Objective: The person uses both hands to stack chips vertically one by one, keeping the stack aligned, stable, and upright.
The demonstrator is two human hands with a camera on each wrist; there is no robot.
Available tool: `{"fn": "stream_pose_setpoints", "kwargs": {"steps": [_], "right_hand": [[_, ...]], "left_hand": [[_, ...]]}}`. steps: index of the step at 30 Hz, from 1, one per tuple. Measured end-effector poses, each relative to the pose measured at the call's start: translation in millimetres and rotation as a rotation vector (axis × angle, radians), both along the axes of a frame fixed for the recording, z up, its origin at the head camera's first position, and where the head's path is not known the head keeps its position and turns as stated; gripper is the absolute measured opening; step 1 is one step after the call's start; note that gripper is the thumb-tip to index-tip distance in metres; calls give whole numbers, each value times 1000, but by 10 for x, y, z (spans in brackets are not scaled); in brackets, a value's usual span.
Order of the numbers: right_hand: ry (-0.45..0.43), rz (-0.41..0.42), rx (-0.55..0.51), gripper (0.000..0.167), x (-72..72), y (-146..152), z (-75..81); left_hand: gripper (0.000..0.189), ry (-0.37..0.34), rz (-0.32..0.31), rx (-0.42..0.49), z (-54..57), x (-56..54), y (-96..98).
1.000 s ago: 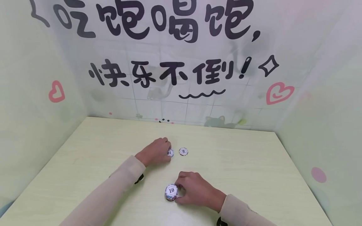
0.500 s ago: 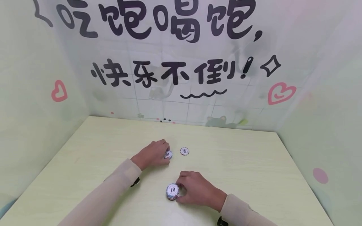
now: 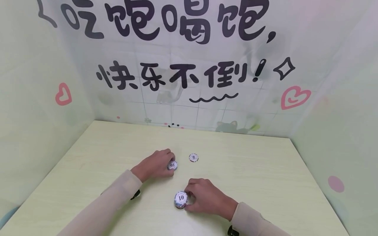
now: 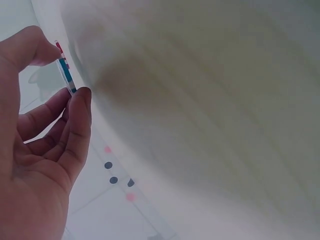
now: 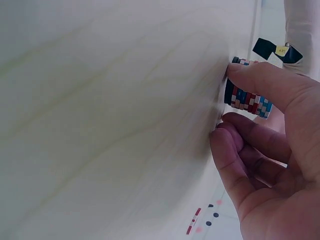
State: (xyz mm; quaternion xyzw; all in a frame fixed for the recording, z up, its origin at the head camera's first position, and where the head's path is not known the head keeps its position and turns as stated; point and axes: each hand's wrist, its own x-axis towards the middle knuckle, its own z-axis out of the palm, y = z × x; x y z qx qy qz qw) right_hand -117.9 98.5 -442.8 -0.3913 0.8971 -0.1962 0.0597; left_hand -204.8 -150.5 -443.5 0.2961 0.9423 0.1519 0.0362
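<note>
My left hand (image 3: 156,165) pinches poker chips by the edges, the upper one marked 10 (image 3: 172,165). From the side, the left wrist view shows a red-edged and a blue-edged chip (image 4: 66,72) together between thumb and fingertips, close over the tabletop. Nearer to me, my right hand (image 3: 206,200) curls thumb and fingers about the right side of an upright stack of poker chips (image 3: 180,199), topped by a white 10 chip. In the right wrist view the thumb lies across the stack (image 5: 247,101), whose edges are red, blue and white.
A single chip marked 100 (image 3: 193,157) lies flat on the pale wooden table (image 3: 251,170), right of my left hand. Behind the table stands a printed wall (image 3: 183,111), with side walls at left and right.
My left hand has drawn the 10 chip leftward and toward me, away from the 100 chip. My right hand stays at the stack, and the head view has shifted slightly.
</note>
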Motion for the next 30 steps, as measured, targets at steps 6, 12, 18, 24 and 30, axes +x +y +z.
{"fn": "stream_pose_setpoints", "kwargs": {"steps": [6,12,18,24,30], "right_hand": [[-4,11,-9,32,-5,7,11],[8,29,-23,28,-14,0,5],[11,32,-25,27,-21,2,-17],[15,30,-21,27,-22,3,-28],[3,20,-6,28,-20,-2,-35]], "left_hand": [[27,26,-50,32,-1,49,-22],[26,41,-84,57,-35,95,-29],[25,53,-114,86,-49,154,-30],[24,79,-131,114,-27,228,-40],[25,90,-140,131,-3,316,-55]]}}
